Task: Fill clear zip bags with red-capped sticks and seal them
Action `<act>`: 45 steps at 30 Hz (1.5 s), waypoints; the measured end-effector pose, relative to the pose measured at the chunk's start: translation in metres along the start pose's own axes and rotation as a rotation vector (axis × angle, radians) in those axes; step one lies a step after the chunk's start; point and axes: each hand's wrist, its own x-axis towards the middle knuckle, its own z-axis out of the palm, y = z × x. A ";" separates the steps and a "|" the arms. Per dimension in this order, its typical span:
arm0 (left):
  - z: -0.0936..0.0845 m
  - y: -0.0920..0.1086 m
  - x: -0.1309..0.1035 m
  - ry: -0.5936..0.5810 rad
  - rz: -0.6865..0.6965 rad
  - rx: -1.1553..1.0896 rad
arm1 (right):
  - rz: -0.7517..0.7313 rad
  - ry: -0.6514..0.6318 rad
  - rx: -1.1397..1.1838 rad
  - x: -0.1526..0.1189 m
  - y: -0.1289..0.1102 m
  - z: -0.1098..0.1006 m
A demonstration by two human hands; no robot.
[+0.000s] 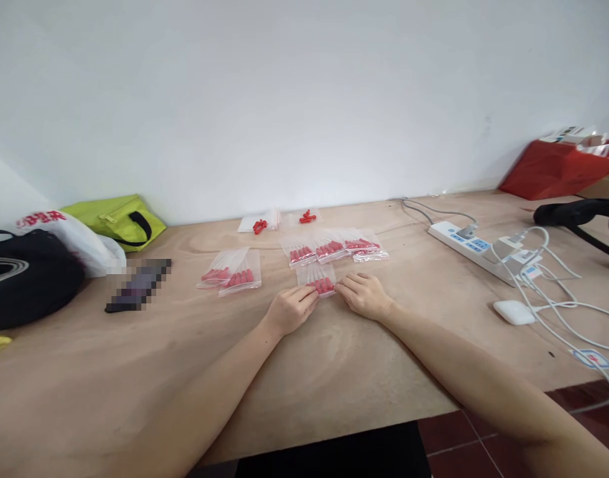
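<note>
A small clear zip bag lies flat on the table, with several red pieces at its near end and pale thin stems beyond. My left hand has its fingers closed on the bag's lower left corner. At the lower right corner, the fingers of my right hand are pressed together on the same bag. Just behind it, a row of similar filled bags overlaps. Two more filled bags lie to the left. Farther back are loose red pieces and a second red group on clear plastic.
On the right are a white power strip, tangled white cables and a white case. A blurred phone-like object, a black bag and a lime-green bag occupy the left. A red bag stands at the back right.
</note>
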 end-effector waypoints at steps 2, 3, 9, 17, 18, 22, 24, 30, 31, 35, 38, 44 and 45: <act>-0.001 -0.002 0.000 0.008 0.037 0.029 | -0.023 0.013 -0.011 -0.001 0.002 -0.001; -0.001 -0.003 0.000 0.012 0.050 0.036 | -0.042 0.023 -0.019 -0.001 0.003 -0.001; -0.003 -0.007 0.000 0.019 0.069 0.054 | -0.179 0.030 -0.042 -0.002 0.009 -0.002; 0.002 0.002 0.010 0.047 0.073 0.115 | -0.062 0.011 0.001 0.008 -0.002 0.001; 0.003 0.002 0.010 0.046 0.078 0.117 | -0.039 0.014 0.012 0.009 -0.004 0.002; 0.003 0.002 0.009 0.041 0.075 0.107 | 0.008 0.032 0.049 0.013 -0.012 0.002; 0.002 0.002 0.009 0.029 0.078 0.104 | 0.010 0.030 0.058 0.015 -0.015 0.002; 0.001 0.002 0.010 0.005 0.113 0.122 | 0.006 -0.006 0.039 0.018 -0.020 0.002; 0.001 0.003 0.010 0.006 0.116 0.129 | 0.006 0.000 0.033 0.018 -0.020 0.002; 0.000 0.000 0.008 0.016 0.104 0.148 | 0.034 0.028 0.062 0.017 -0.019 0.003; -0.004 -0.010 0.002 0.054 0.059 0.132 | 0.168 0.059 0.140 0.013 -0.013 0.003; -0.013 -0.027 -0.012 0.074 0.044 0.075 | 0.389 0.071 0.308 0.003 0.004 0.000; -0.013 -0.027 -0.013 0.075 0.049 0.066 | 0.391 0.064 0.320 0.002 0.005 0.000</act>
